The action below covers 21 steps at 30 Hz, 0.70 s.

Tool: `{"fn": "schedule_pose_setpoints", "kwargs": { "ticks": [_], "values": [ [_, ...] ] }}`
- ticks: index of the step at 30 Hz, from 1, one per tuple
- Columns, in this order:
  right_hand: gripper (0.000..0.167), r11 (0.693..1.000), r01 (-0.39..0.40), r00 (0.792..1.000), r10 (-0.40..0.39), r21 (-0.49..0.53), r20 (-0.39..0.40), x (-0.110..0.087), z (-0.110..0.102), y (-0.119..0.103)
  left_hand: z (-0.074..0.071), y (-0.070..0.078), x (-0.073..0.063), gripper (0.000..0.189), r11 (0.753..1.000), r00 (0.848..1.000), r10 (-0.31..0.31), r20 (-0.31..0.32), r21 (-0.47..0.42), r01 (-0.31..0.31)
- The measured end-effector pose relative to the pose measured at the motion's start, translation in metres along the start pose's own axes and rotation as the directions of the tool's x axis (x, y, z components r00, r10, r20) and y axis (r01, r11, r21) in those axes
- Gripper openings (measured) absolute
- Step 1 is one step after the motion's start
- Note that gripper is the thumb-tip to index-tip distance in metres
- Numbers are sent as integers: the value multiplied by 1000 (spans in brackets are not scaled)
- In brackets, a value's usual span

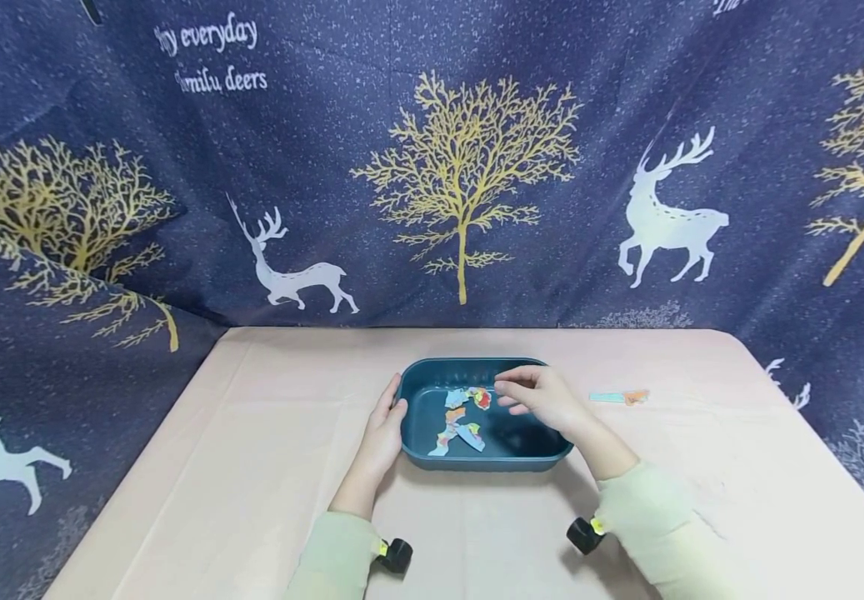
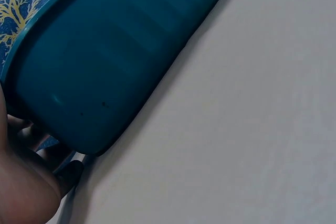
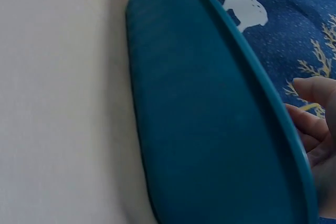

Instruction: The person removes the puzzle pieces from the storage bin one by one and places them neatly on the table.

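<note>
A dark teal rectangular basin (image 1: 491, 464) stands on the table with several thin, map-like puzzle pieces (image 1: 456, 414) lying inside, mostly toward its left half. My left hand (image 1: 382, 429) rests against the basin's left end, fingers extended along the outer wall and thumb by the rim. In the left wrist view its fingers show dimly under the basin's end. Over the basin's right part hovers my right hand (image 1: 544, 400), thumb and fingers apart, nothing between them. Its fingertips are near a red and yellow piece (image 1: 482, 398).
To the right of the basin, a pale blue and orange piece (image 1: 619, 397) lies flat on the cream-covered table (image 1: 252, 467). A dark blue cloth (image 1: 432, 250) with deer and trees hangs behind the table's far edge. Black wrist cameras (image 1: 585, 535) sit below the forearms.
</note>
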State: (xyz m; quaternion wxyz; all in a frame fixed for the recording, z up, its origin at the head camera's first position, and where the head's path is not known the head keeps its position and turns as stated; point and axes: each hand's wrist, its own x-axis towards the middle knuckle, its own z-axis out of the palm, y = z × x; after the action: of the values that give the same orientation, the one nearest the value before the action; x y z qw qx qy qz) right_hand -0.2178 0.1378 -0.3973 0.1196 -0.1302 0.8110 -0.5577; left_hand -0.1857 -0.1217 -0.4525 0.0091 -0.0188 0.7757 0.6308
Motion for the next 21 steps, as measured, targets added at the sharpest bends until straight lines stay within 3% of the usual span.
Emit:
{"fn": "schedule_pose_setpoints", "kwargs": {
  "ticks": [8, 16, 21],
  "values": [
    [44, 999, 4, 999, -3, -32, 45, 6, 15, 2, 1, -1, -1, 51, 1000, 1000, 0, 3, 7, 0],
    [38, 998, -56, 996, 59, -41, 74, 12, 23, 11, 0, -2, 0, 51, 1000, 1000, -7, 3, 6, 7],
    [37, 994, -52, 993, 62, -93, 101, 13, 26, 11, -1, -1, 1, 51, 1000, 1000, -1, 2, 9, 1]
  ]
}}
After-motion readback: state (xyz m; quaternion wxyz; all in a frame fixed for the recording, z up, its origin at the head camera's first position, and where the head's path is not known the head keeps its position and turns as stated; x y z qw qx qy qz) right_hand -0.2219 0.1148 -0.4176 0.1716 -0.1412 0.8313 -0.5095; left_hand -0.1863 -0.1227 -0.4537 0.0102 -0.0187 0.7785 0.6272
